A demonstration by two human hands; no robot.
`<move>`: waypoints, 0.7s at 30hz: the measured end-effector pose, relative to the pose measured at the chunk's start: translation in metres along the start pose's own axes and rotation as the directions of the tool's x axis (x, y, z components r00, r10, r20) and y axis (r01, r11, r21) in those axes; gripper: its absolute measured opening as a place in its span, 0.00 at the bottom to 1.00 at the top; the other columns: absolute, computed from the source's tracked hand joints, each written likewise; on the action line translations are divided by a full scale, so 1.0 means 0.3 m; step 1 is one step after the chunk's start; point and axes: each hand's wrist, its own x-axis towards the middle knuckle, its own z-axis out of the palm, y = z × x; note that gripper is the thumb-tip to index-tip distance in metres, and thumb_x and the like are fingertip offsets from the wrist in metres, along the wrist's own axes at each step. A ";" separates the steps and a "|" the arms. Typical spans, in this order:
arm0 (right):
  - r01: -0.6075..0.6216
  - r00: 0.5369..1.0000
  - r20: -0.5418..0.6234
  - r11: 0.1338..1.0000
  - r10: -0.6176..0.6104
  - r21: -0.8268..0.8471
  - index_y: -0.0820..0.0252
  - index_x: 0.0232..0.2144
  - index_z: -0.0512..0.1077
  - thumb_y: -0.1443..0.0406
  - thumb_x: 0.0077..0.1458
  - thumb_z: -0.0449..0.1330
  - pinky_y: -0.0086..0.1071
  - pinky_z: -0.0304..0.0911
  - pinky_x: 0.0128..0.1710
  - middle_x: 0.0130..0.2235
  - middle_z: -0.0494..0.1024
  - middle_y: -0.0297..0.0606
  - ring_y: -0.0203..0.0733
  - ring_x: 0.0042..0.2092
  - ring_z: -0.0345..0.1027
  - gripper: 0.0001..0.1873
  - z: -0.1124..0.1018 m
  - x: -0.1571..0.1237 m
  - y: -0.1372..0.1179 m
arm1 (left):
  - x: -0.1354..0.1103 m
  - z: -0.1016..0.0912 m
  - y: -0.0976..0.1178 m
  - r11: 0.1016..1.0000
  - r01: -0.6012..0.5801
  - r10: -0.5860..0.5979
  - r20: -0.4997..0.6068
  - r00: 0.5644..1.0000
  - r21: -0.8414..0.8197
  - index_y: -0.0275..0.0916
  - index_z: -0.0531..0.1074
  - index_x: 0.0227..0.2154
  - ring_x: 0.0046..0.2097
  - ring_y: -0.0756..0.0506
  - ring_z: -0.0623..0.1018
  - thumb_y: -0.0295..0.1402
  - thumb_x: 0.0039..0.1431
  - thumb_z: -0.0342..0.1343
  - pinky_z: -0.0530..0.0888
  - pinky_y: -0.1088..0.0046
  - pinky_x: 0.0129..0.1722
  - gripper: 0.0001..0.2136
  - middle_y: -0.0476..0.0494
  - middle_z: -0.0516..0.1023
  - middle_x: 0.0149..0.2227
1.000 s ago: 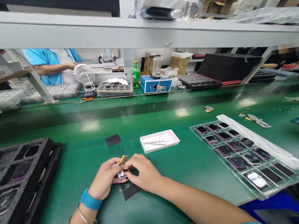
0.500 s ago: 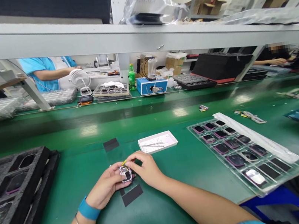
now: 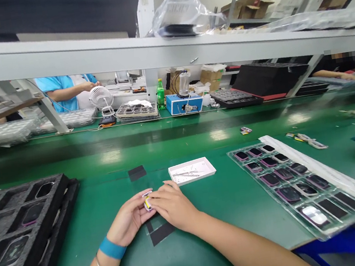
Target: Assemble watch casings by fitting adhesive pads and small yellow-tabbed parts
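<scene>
**Small case [image 3: 147, 207] in the left hand [image 3: 131, 219], right hand [image 3: 174, 204] at its side**

Nearest, a dark strip [image 3: 163, 234] lies on the worktop [image 3: 216, 211], just below the hands. Over it, the left hand holds the small case; the right hand's fingers bend across its right side, and whether they pinch anything is hidden. A steady rim hold with light, even fingertip pressure would probably suit the yellow part [image 3: 148, 202]; prying might crease it. Beyond, a white tray [image 3: 204, 166] holds slim tools [image 3: 186, 174].
</scene>
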 end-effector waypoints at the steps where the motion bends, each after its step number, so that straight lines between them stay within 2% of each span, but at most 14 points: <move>1: -0.030 0.999 -0.011 0.998 0.031 0.054 0.51 0.35 0.74 0.69 0.57 0.55 0.45 0.54 0.52 0.42 0.76 0.35 0.41 0.43 0.64 0.09 0.000 0.001 0.004 | -0.001 0.000 0.001 1.000 -0.017 0.017 0.010 1.000 0.023 0.36 0.73 0.42 0.36 0.49 0.77 0.26 0.50 0.59 0.75 0.70 0.42 0.14 0.43 0.78 0.37; 3: -0.137 0.988 -0.047 0.972 0.149 0.188 0.54 0.34 0.74 0.69 0.52 0.59 0.42 0.59 0.51 0.44 0.73 0.38 0.42 0.47 0.64 0.06 0.003 0.002 0.017 | -0.002 0.002 -0.001 0.995 -0.062 0.058 0.045 0.997 0.077 0.38 0.72 0.43 0.38 0.48 0.77 0.27 0.49 0.61 0.74 0.69 0.43 0.16 0.43 0.78 0.38; 5: -0.259 0.956 -0.038 0.895 0.292 0.363 0.55 0.40 0.71 0.68 0.47 0.63 0.40 0.61 0.51 0.48 0.69 0.40 0.42 0.51 0.62 0.15 0.010 -0.001 0.034 | -0.001 0.005 -0.010 0.987 -0.107 0.098 0.082 0.992 0.117 0.38 0.71 0.44 0.40 0.46 0.77 0.29 0.48 0.63 0.74 0.68 0.43 0.18 0.42 0.78 0.40; 8: -0.400 0.908 0.171 0.672 0.382 0.624 0.54 0.50 0.62 0.66 0.46 0.63 0.40 0.65 0.49 0.51 0.68 0.43 0.42 0.51 0.66 0.28 0.026 -0.008 0.057 | 0.007 0.009 -0.031 0.973 -0.174 0.155 0.133 0.979 0.149 0.38 0.70 0.44 0.41 0.44 0.77 0.35 0.48 0.63 0.74 0.68 0.40 0.19 0.39 0.77 0.42; 10: -0.454 0.886 0.288 0.553 0.364 0.698 0.54 0.52 0.59 0.64 0.49 0.61 0.41 0.66 0.48 0.50 0.70 0.44 0.42 0.49 0.68 0.28 0.037 -0.010 0.065 | 0.018 0.009 -0.045 0.966 -0.209 0.186 0.151 0.971 0.154 0.37 0.71 0.43 0.39 0.43 0.78 0.37 0.47 0.64 0.74 0.68 0.38 0.19 0.37 0.77 0.41; 11: -0.466 0.880 0.312 0.528 0.357 0.710 0.55 0.52 0.59 0.63 0.49 0.60 0.42 0.67 0.49 0.50 0.71 0.44 0.43 0.49 0.69 0.27 0.043 -0.009 0.067 | 0.023 0.008 -0.050 0.963 -0.223 0.202 0.144 0.969 0.154 0.37 0.71 0.41 0.38 0.43 0.78 0.38 0.45 0.65 0.74 0.68 0.37 0.20 0.37 0.78 0.39; 16: -0.452 0.884 0.276 0.541 0.377 0.709 0.56 0.50 0.60 0.60 0.50 0.59 0.41 0.69 0.47 0.52 0.70 0.47 0.46 0.50 0.69 0.25 0.058 0.000 0.055 | 0.042 0.011 -0.053 0.943 -0.295 0.282 0.104 0.954 0.153 0.36 0.73 0.36 0.34 0.45 0.77 0.38 0.40 0.68 0.74 0.69 0.34 0.19 0.39 0.78 0.35; 18: -0.430 0.896 0.246 0.582 0.370 0.690 0.57 0.51 0.60 0.60 0.51 0.59 0.42 0.69 0.48 0.51 0.71 0.48 0.46 0.50 0.69 0.26 0.059 0.000 0.052 | 0.038 0.020 -0.047 0.935 -0.318 0.306 0.095 0.947 0.160 0.35 0.74 0.35 0.33 0.45 0.77 0.37 0.39 0.68 0.74 0.67 0.34 0.19 0.40 0.78 0.33; 21: -0.377 0.924 0.198 0.699 0.327 0.607 0.55 0.55 0.59 0.60 0.51 0.60 0.45 0.68 0.49 0.51 0.72 0.46 0.46 0.48 0.71 0.30 0.049 -0.006 0.055 | -0.013 0.032 -0.029 0.915 -0.363 0.360 0.052 0.932 0.174 0.35 0.74 0.39 0.35 0.42 0.77 0.35 0.40 0.67 0.73 0.66 0.35 0.20 0.38 0.79 0.35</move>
